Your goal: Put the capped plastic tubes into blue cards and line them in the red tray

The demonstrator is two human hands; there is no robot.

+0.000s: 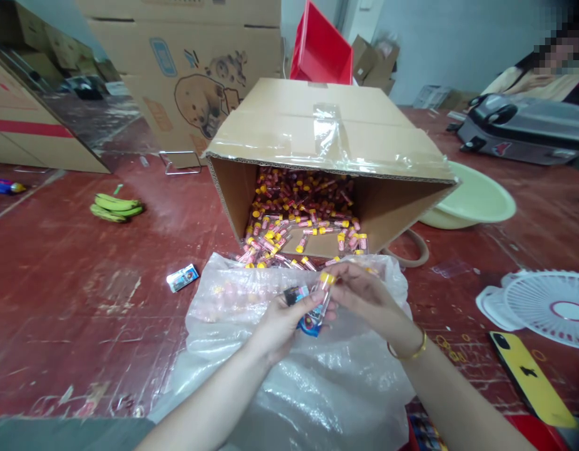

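My left hand [282, 322] is closed on a small blue printed packet [310, 322] and a clear plastic tube [325, 292], the thumb pressed over both. The tube stands tilted, its yellow cap [327, 278] uppermost. My right hand [371, 300] has its fingertips closed at the cap. Below both hands spreads a translucent plastic bag [312, 382], with some tubes showing dimly through it. Just beyond, an open cardboard box [275, 125] lies on its side. Many yellow-capped tubes with pink contents [305, 232] fill its inside and spill to its mouth.
To the left lie another blue packet [183, 278] and green bananas [115, 207]. On the right are a pale green basin [481, 197], a tape roll [414, 248], a white fan grille [552, 307] and a yellow phone [531, 379]. A person sits behind a grey suitcase [528, 128].
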